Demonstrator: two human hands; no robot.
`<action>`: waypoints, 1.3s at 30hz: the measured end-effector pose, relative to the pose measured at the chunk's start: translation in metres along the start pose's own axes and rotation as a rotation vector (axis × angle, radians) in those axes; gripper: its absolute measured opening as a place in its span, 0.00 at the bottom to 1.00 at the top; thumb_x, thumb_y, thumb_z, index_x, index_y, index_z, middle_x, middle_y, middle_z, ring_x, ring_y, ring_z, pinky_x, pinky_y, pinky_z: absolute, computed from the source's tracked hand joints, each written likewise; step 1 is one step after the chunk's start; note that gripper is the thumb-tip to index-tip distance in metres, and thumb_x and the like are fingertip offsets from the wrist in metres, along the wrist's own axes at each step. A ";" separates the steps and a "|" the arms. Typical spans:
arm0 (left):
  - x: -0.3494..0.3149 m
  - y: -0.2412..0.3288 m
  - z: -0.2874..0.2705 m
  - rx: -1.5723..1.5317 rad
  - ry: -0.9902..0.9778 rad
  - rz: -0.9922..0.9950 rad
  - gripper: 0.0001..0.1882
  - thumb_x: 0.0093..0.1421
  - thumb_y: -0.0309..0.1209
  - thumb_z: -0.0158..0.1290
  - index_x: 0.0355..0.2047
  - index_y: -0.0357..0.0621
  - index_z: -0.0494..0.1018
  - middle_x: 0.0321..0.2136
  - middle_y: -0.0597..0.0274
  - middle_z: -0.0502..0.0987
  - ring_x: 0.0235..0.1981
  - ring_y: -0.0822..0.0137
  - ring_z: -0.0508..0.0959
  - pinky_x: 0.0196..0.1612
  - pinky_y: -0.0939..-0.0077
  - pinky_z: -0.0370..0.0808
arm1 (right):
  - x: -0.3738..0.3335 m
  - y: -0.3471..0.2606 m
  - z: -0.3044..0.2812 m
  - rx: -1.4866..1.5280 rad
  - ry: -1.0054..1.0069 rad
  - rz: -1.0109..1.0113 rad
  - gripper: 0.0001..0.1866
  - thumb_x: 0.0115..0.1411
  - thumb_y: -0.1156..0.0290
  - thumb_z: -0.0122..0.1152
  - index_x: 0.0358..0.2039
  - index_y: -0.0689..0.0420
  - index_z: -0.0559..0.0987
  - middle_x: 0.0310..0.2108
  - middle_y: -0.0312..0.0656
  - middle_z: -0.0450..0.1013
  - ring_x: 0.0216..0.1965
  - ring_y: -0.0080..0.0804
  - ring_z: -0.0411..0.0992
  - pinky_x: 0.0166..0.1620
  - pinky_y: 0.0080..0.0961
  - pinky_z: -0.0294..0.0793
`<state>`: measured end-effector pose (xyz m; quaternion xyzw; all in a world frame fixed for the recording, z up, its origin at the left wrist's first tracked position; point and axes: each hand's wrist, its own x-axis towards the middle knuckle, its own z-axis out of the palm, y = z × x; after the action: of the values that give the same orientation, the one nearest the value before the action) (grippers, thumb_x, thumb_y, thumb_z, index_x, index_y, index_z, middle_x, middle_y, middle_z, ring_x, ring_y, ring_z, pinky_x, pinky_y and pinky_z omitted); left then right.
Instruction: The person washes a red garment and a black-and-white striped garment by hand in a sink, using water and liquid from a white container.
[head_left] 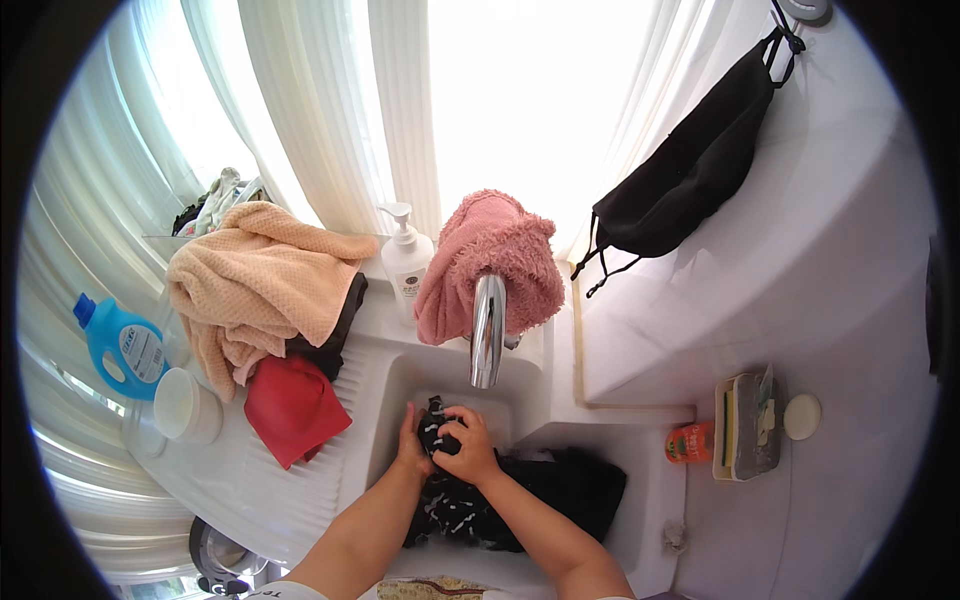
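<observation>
My left hand (pixel 411 441) and my right hand (pixel 469 448) are closed round a bunched part of a black garment (pixel 565 492) over the white sink (pixel 387 385). The fingers of my right hand curl over the cloth from the right, while my left hand presses it from the other side. Below my hands the rest of the dark fabric lies spread in the basin, with white foam or white marks across it. Whether it is all one piece, I cannot tell. Beyond my hands stands a chrome faucet (pixel 487 335), and no stream of water shows from it.
A pink towel (pixel 500 250) drapes behind the faucet beside a white pump bottle (pixel 407 262). On the left lie a peach towel (pixel 270 270), red cloth (pixel 295 408), white tub (pixel 187 405) and blue detergent bottle (pixel 125 345). A black mask (pixel 690 160) hangs at right, above a wall caddy (pixel 748 428).
</observation>
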<state>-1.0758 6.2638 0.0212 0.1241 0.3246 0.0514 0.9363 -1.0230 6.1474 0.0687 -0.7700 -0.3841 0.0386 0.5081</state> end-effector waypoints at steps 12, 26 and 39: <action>-0.049 0.003 0.005 0.050 -0.034 -0.102 0.17 0.56 0.47 0.49 0.33 0.47 0.74 0.32 0.57 0.78 0.35 0.58 0.78 0.41 0.58 0.76 | -0.022 -0.030 0.014 0.054 0.226 0.201 0.10 0.41 0.67 0.62 0.17 0.60 0.73 0.41 0.49 0.73 0.40 0.51 0.70 0.46 0.40 0.69; -0.019 0.016 0.021 1.317 0.416 0.688 0.18 0.54 0.34 0.55 0.44 0.40 0.72 0.39 0.52 0.73 0.43 0.52 0.73 0.44 0.56 0.71 | -0.005 0.041 0.004 -0.594 0.098 0.322 0.21 0.48 0.63 0.63 0.44 0.50 0.73 0.48 0.48 0.65 0.50 0.52 0.61 0.49 0.46 0.63; 0.009 -0.003 0.022 1.992 0.370 0.530 0.25 0.47 0.34 0.55 0.49 0.47 0.69 0.53 0.49 0.65 0.56 0.44 0.62 0.54 0.50 0.64 | -0.002 0.095 0.039 -0.788 -0.294 0.385 0.20 0.50 0.60 0.59 0.46 0.45 0.75 0.51 0.45 0.63 0.56 0.51 0.56 0.51 0.58 0.60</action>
<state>-1.0552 6.2582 0.0313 0.8965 0.3209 -0.0173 0.3051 -0.9892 6.1571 -0.0280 -0.9481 -0.2873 0.0922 0.1006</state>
